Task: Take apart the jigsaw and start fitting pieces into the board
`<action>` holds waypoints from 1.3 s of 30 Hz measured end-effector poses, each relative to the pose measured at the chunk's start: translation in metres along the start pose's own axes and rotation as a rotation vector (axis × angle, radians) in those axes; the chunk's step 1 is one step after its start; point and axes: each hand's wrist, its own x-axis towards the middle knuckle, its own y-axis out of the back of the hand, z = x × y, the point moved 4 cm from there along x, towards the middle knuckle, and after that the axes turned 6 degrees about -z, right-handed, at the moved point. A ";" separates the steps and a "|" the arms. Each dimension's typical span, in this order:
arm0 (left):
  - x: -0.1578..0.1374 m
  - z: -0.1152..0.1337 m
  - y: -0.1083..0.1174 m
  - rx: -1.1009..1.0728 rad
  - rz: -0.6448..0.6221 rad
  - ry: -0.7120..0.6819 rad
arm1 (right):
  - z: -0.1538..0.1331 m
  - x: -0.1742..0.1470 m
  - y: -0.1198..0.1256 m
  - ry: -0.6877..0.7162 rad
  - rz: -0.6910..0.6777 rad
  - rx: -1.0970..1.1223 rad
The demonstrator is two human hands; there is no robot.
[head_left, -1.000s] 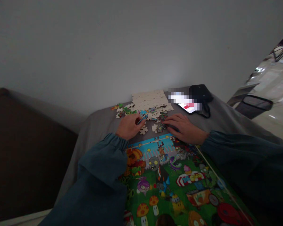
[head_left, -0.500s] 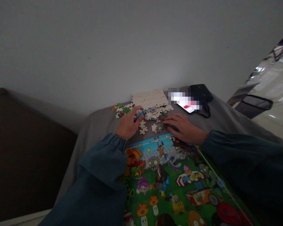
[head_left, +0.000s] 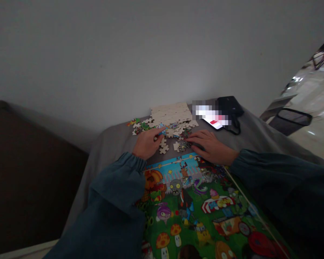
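Observation:
Between the thumb and fingertips of my left hand [head_left: 148,143] is a small blue puzzle piece [head_left: 162,130], held at the near side of a loose pile. My right hand [head_left: 211,146] rests palm down on the right of the pile, its fingers stretched out and their tips touching dark, patterned loose pieces [head_left: 184,145]. Plain, wood-coloured pieces [head_left: 164,149] lie face down between the hands. Nearest me is a colourful cartoon picture board [head_left: 189,212] with zombies, mushrooms and plants on green.
Behind the loose pieces, a joined block of pale, face-down puzzle pieces [head_left: 170,112] lies by the wall [head_left: 162,50]. To its right are a lit phone [head_left: 215,123] and a black case [head_left: 230,105] with a strap. Grey cloth [head_left: 108,144] covers the surface underneath.
My left hand's fingers have straightened and drawn together, and the blue piece at their tips has turned and shifted slightly away from me. My right hand stays in place.

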 end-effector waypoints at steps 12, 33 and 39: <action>0.001 0.001 0.001 -0.004 0.053 -0.060 | 0.000 0.000 0.000 -0.004 -0.009 0.011; 0.000 0.003 0.000 -0.065 0.033 -0.042 | -0.002 0.000 0.002 -0.011 -0.009 0.020; 0.000 0.003 -0.001 -0.070 0.009 -0.062 | -0.002 0.000 0.002 -0.017 -0.007 0.016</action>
